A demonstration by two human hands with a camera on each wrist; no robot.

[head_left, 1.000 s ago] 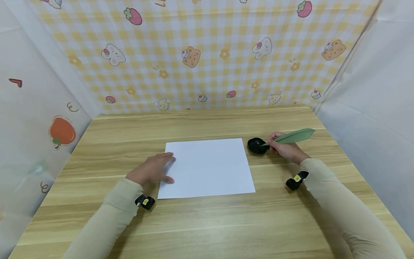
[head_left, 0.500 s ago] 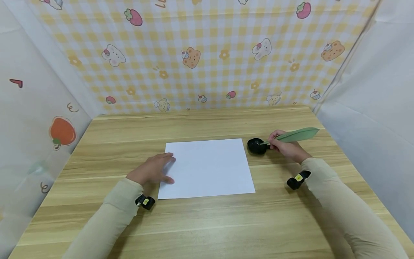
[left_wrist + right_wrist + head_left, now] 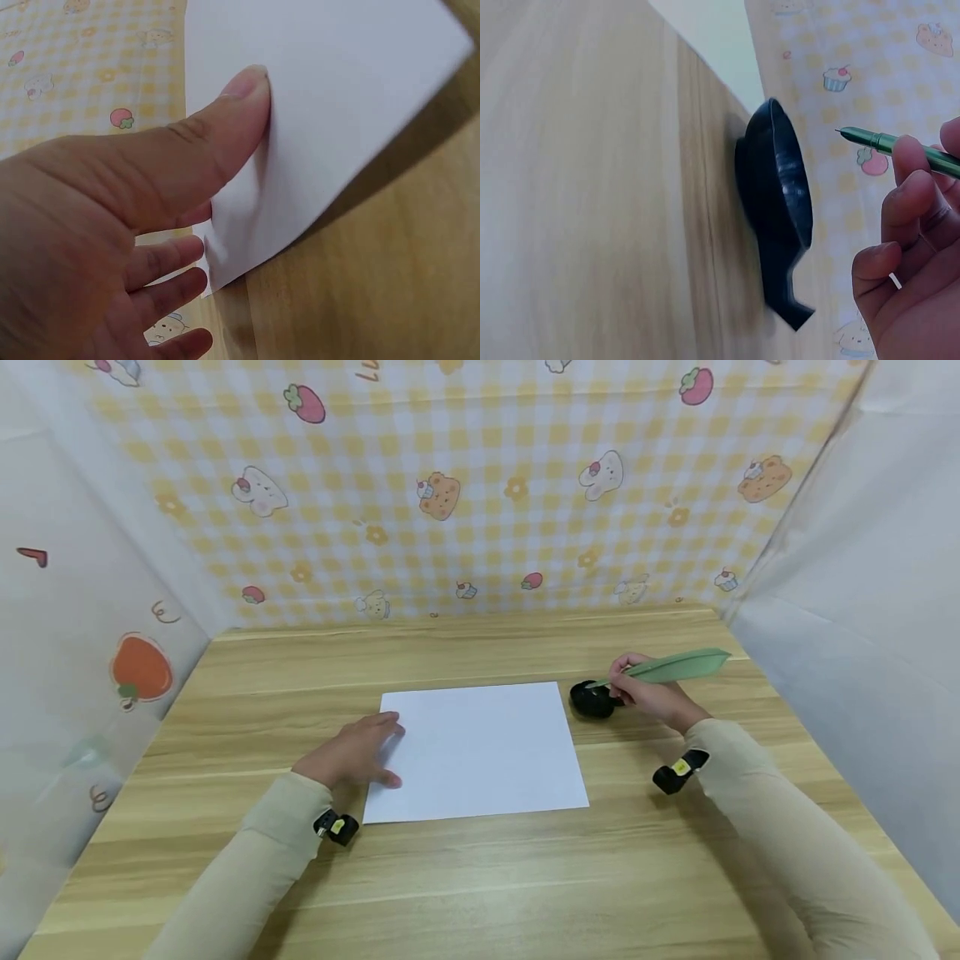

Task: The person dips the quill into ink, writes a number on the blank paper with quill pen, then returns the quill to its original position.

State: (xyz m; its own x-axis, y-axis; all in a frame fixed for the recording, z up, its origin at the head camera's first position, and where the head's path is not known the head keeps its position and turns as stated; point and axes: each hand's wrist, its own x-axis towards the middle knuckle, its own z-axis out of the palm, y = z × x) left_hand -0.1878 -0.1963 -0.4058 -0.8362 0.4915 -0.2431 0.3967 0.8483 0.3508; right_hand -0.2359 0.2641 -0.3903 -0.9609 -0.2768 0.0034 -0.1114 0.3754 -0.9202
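Observation:
My left hand rests on the left side of a blank white sheet of paper, thumb and fingers spread. In the left wrist view the thumb lies on the paper's face, with the other fingers by its edge. My right hand pinches a green leaf-shaped pen near its tip, the leaf end pointing up to the right. Beneath the tip is a small black dish with a short handle. In the right wrist view the pen's fine point is apart from the dish's rim.
Wood-grain table under everything. A yellow checked cloth with cartoon prints hangs at the back edge. Pale sheets hang along the left and right sides. Each wrist carries a small black camera.
The right hand has shifted slightly left, bringing the pen's tip from the dish's right part to over its far side. The left hand and the paper stay put.

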